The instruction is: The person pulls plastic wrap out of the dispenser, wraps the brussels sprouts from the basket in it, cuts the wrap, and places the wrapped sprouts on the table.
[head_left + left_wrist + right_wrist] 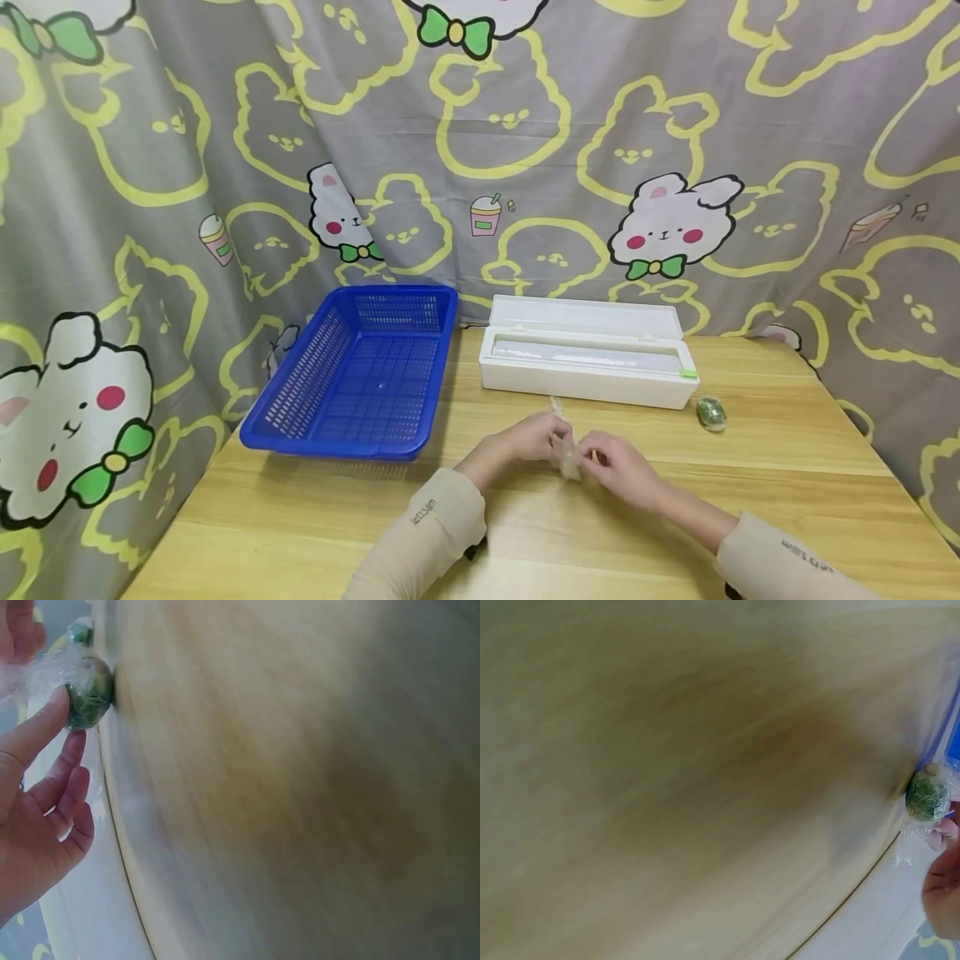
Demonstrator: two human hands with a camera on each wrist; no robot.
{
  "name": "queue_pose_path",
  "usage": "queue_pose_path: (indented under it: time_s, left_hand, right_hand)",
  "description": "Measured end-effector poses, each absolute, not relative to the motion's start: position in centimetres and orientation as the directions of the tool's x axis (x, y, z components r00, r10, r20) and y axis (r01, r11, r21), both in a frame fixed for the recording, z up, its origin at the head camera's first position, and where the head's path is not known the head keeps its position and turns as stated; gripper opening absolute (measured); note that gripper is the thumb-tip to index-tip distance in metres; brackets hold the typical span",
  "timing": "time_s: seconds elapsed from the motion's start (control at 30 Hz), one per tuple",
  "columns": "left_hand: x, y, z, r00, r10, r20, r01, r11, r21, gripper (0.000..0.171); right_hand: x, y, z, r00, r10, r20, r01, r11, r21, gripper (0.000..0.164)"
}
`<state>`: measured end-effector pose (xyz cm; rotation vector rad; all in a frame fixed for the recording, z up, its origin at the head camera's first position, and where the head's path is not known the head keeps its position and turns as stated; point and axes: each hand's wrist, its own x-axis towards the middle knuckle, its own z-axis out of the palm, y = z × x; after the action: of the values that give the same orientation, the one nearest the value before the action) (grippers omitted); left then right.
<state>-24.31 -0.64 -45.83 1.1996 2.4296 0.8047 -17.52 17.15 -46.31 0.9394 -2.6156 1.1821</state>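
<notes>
In the left wrist view, a small round green vegetable [88,701] with a brownish end sits inside clear plastic wrap [56,669]. My left hand [534,437] holds it between thumb and fingertips at its lower side. From the other side, my right hand [624,472] pinches the plastic wrap, fingertips close to the left hand's. Seen from the right wrist, the green bundle [928,798] lies right at the fingers, with loose film trailing below it. A second wrapped green vegetable [711,413] rests on the table to the right.
Behind my hands stands a white cling film box [585,385], lid raised, a roll inside and a green tab at its right end. A blue plastic basket [255,440] is on the left of the wooden table [600,558]. A patterned curtain [525,192] hangs behind.
</notes>
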Motion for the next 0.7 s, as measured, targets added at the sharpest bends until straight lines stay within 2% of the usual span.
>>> queue_pose_path:
  time_s: [0.17, 0.33, 0.53, 0.7]
  left_hand:
    - [-24.5, -0.6, -46.0, -0.606, 0.794, -0.053, 0.588, 0.492, 0.642, 0.015]
    - [-24.5, -0.8, -46.2, -0.641, 0.759, -0.112, 0.472, 0.505, 0.723, 0.015]
    - [-24.6, -1.5, -46.0, -0.685, 0.709, -0.17, 0.304, 0.49, 0.817, 0.03]
    - [-24.6, -1.7, -45.9, -0.688, 0.704, -0.179, 0.264, 0.472, 0.841, 0.02]
  right_hand:
    - [-18.2, 17.0, -46.5, -0.882, -0.399, 0.249, -0.441, 0.517, -0.734, 0.005]
    - [-18.3, 16.7, -46.5, -0.931, -0.329, 0.157, -0.314, 0.506, -0.803, 0.004]
    - [-18.4, 16.5, -46.5, -0.96, -0.264, 0.094, -0.22, 0.501, -0.837, 0.004]
    - [-18.5, 16.4, -46.7, -0.975, -0.208, 0.079, -0.176, 0.5, -0.848, 0.005]
